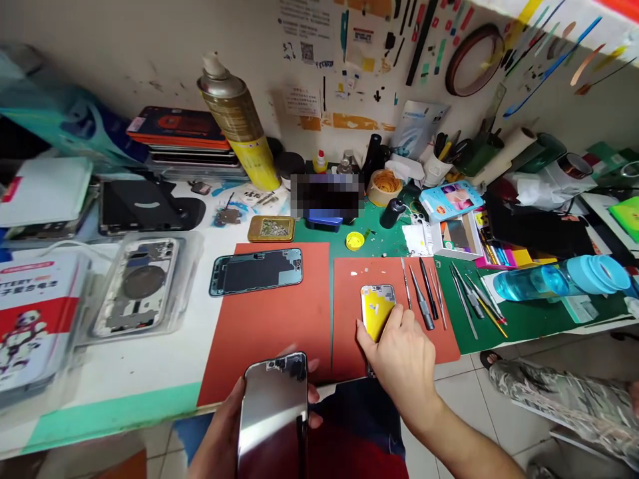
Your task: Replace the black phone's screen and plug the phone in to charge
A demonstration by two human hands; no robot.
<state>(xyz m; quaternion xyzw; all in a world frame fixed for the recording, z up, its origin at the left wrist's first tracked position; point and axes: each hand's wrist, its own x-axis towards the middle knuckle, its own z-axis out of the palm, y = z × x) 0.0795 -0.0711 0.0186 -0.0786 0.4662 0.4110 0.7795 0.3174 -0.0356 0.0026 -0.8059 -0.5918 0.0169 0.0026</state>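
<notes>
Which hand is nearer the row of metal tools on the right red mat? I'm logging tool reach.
Right. The right hand rests on the yellow-backed phone part just beside the tools; the left hand holds a phone screen far off.

The right hand [402, 359] hides the yellow-backed phone's [377, 307] lower half.

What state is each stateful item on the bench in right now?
Left hand: closed around a glossy phone screen panel, held off the bench.
Right hand: fingers resting on a yellow-backed phone part lying flat on the red mat.
Dark phone frame: flat on mat, untouched.
Gold spray can: upright, capped.
Blue water bottle: on its side, lid on.
Metal tools: laid in a row.
</notes>
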